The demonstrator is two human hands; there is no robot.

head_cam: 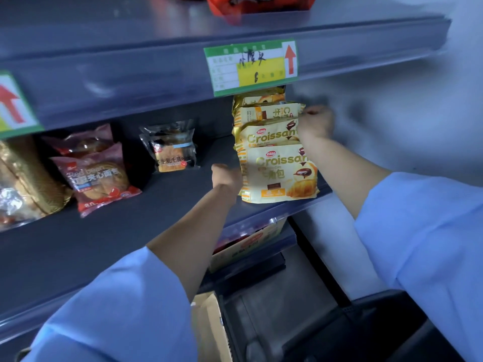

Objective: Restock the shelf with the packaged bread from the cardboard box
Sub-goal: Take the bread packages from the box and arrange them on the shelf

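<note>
A row of croissant packs (271, 155) sits on the shelf (130, 231). The left hand (226, 176) and right hand (315, 124) flank it.

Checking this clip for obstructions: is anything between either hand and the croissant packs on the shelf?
Nothing visible. The left hand meets the left edge of the front croissant pack; the right hand meets the packs behind.

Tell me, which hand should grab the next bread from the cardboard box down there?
Probably the left. The left hand is by the front croissant pack, near the edge of the shelf, and the cardboard box sits below that forearm. The right hand is deep beside the back packs.
</note>
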